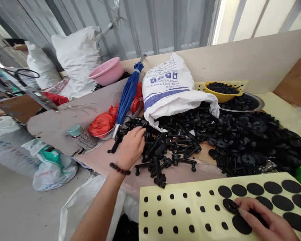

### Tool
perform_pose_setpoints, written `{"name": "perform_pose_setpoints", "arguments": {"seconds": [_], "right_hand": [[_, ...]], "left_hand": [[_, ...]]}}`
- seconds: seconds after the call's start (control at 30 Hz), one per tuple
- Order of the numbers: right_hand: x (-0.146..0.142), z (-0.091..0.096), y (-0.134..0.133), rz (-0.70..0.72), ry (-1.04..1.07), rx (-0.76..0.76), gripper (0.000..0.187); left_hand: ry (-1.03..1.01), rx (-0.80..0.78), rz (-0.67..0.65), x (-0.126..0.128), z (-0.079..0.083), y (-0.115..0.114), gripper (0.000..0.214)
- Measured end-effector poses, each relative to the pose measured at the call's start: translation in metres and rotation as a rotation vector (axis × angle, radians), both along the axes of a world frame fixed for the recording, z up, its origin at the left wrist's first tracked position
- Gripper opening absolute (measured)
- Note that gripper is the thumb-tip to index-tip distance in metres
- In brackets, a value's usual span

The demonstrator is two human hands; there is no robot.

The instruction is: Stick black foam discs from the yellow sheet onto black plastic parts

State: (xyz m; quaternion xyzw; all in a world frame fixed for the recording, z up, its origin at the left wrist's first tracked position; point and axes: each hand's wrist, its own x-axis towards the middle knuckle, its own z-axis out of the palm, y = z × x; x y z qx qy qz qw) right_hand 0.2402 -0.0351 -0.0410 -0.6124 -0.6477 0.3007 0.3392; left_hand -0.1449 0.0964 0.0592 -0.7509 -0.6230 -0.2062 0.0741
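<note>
Nearest my camera: left forearm (pixel 97 209), left hand (pixel 131 147) at black crank-shaped parts (pixel 163 147) on the worktop (pixel 200 174); I can't tell whether its grip holds one. Rightward, yellow sheet (pixel 153 221) bearing black discs (pixel 256 189); right hand (pixel 268 217) there, grip pinching a black ring (pixel 226 205).

A ribbed grey metal wall (pixel 163 23) rises beyond the grey floor (pixel 45 211).

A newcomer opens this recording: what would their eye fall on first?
Probably the heap of black parts on the table, with a white sack opening onto it from behind. Then the yellow sheet of black dots and discs in front, where the right hand holds a black ring. Left of the sack, the blue umbrella stands out.
</note>
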Motion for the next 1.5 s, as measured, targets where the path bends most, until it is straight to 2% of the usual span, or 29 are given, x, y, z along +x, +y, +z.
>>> {"name": "perform_pose_setpoints", "arguments": {"seconds": [0.07,0.1,0.17,0.23,0.3,0.5,0.57,0.7,0.77,0.83,0.9,1.0,1.1,1.27,1.4,1.5], "right_hand": [[-0.003,0.008,0.000,0.015,0.000,-0.052,0.018],[-0.006,0.012,0.000,0.013,0.006,-0.068,0.018],[-0.012,0.021,-0.001,-0.014,0.035,-0.061,0.019],[-0.017,0.029,-0.001,-0.041,0.097,-0.063,0.021],[-0.020,0.033,-0.002,-0.062,0.158,-0.081,0.022],[-0.018,0.032,-0.006,-0.071,0.290,-0.129,0.021],[-0.016,0.030,-0.007,-0.087,0.354,-0.130,0.022],[-0.012,0.027,-0.012,-0.142,0.479,-0.140,0.022],[-0.010,0.026,-0.014,-0.140,0.508,-0.157,0.022],[-0.009,0.026,-0.014,-0.116,0.517,-0.163,0.021],[-0.009,0.027,-0.014,-0.101,0.518,-0.153,0.021],[-0.010,0.027,-0.013,-0.107,0.509,-0.123,0.020],[-0.010,0.027,-0.012,-0.110,0.502,-0.115,0.020],[-0.009,0.031,-0.016,-0.112,0.548,-0.157,0.021],[-0.016,0.038,-0.016,-0.032,0.655,-0.177,0.020],[-0.026,0.043,-0.014,0.036,0.703,-0.198,0.018]], "left_hand": [[0.158,-0.030,-0.384,0.009,-0.004,-0.029,0.048],[0.241,-0.068,-0.511,0.014,-0.009,-0.043,0.054],[0.363,-0.117,-0.616,0.023,-0.023,-0.064,0.057],[0.435,-0.150,-0.629,0.029,-0.033,-0.074,0.052],[0.479,-0.166,-0.639,0.033,-0.035,-0.074,0.044],[0.533,-0.191,-0.680,0.049,-0.014,-0.061,0.034],[0.481,-0.202,-0.676,0.062,-0.014,-0.060,0.035],[0.292,-0.142,-0.634,0.101,-0.034,-0.066,0.031],[0.248,-0.169,-0.655,0.119,-0.046,-0.071,0.037],[0.202,-0.234,-0.696,0.130,-0.053,-0.076,0.036],[0.138,-0.308,-0.720,0.132,-0.053,-0.078,0.033],[0.043,-0.448,-0.714,0.130,-0.044,-0.077,0.030],[-0.062,-0.656,-0.685,0.130,-0.032,-0.072,0.026],[-0.455,-0.909,-0.563,0.139,-0.021,-0.069,0.038],[-0.797,-1.182,-0.526,0.148,-0.028,-0.072,0.043],[-0.904,-1.245,-0.548,0.154,-0.038,-0.074,0.043]]}}
